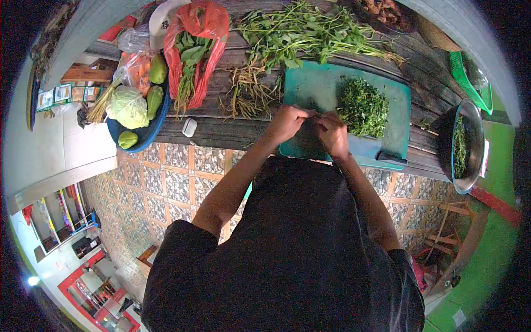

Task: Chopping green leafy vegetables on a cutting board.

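Note:
My left hand (286,124) and my right hand (333,132) meet fingertip to fingertip over the left half of a green cutting board (398,103). Their fingers are pinched together; whether something small is between them is too blurred to tell. Right of my right hand lies a heap of chopped leafy greens (365,106). A cleaver lies below the heap, its wide blade (365,145) partly under the greens and its dark handle (390,157) pointing right. Cut root ends (247,89) lie on the wooden table left of the board. Whole leafy stems (311,35) are spread behind it.
On the left, a blue tray (155,133) holds a cabbage (128,107), chayotes (154,101) and bagged carrots (137,72). Beside it are a red plastic bag of greens (199,20) and a white earbud case (189,127). A metal bowl (447,141) with chopped greens stands right, near a green basket (460,76).

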Motion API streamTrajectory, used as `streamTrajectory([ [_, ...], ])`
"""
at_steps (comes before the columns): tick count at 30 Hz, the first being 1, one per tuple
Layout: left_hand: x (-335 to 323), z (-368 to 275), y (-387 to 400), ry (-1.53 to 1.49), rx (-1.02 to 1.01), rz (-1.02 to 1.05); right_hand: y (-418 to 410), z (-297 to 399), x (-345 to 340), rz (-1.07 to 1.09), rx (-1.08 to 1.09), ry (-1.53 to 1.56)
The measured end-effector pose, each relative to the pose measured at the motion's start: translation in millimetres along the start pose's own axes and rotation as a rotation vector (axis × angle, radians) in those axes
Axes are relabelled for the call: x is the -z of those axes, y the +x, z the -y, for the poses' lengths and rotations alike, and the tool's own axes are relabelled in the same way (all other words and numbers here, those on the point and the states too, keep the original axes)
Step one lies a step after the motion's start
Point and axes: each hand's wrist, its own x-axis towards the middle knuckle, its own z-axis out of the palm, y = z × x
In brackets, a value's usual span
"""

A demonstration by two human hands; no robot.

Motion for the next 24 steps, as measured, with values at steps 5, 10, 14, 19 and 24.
streamTrajectory([
  [5,13,-17,7,0.025,0.106,0.001,14,17,14,0.112,0.069,0.049],
  [10,4,12,3,0.223,0.043,0.022,18,17,15,0.116,0.0,0.057],
  [14,-12,15,-13,0.283,-0.119,-0.126,21,21,15,0.115,-0.087,0.046],
  [19,-15,-2,-11,0.232,-0.005,-0.135,24,25,12,0.07,-0.026,-0.005],
  [24,-11,-9,5,0.194,0.118,-0.101,17,17,7,0.008,-0.138,0.034],
])
